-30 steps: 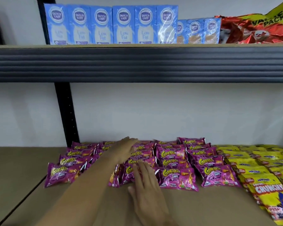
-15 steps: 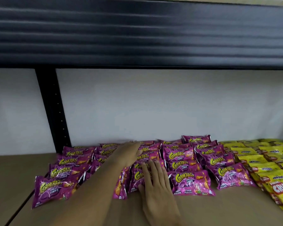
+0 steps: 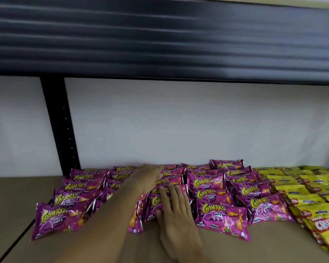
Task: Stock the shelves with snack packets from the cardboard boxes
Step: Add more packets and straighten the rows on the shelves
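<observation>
- compared to a second ago the view has dipped, so the milk cartons on the upper shelf are gone from sight, and the right hand has slid further onto the packets; the left hand is still reaching into the middle of the pile
- left hand [image 3: 147, 179] lies flat on the purple corntoz packets [image 3: 221, 215] toward the back edge of the shelf [image 3: 273, 245], fingers straight, not gripping anything
- right hand [image 3: 176, 215] is nearer the front edge, palm down, fingers spread straight over a front-row packet, pressing on it rather than holding it
- the corntoz packets sit in overlapping rows from the back wall toward the front, roughly mid-shelf
- yellow crunch packets [image 3: 311, 196] are stacked just beside them along the right edge
- a black upright post [image 3: 59, 126] stands at the back left, dark shelf beam [image 3: 160, 38] overhead
</observation>
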The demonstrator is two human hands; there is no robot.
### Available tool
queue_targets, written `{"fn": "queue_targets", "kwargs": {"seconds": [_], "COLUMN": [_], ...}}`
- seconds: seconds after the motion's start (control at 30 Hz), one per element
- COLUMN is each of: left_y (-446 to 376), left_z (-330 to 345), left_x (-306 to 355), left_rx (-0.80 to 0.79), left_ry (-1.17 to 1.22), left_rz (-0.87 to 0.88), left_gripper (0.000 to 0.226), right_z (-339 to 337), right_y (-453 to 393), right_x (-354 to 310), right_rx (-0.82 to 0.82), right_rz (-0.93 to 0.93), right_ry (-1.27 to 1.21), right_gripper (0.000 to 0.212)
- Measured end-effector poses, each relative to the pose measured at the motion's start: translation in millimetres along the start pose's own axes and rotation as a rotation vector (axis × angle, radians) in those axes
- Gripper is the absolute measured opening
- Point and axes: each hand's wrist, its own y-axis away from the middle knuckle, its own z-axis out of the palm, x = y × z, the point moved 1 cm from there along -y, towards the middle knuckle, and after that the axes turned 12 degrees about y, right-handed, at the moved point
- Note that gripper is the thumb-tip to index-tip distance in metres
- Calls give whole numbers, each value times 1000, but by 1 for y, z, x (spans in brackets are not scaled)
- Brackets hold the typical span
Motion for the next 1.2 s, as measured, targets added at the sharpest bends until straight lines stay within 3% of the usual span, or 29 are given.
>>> {"fn": "queue_targets", "kwargs": {"seconds": [0.17, 0.37, 0.87, 1.2], "left_y": [5, 5, 22, 82], "left_z": [-1, -2, -9, -56], "left_x": [0, 5, -11, -65], "left_rx": [36, -27, 37, 42], "left_ry": [54, 20, 102, 183], "left_rz": [-18, -7, -34, -152], "left_gripper": [50, 61, 61, 55], "right_z": [-8, -6, -28, -67], "right_y": [1, 3, 1, 20], "right_x": [2, 2, 2, -32], "right_rx": [-4, -31, -45, -59], "right_rz": [30, -26, 6, -97], "right_ry": [-26, -30, -50, -243], "right_gripper": [53, 58, 56, 72]}}
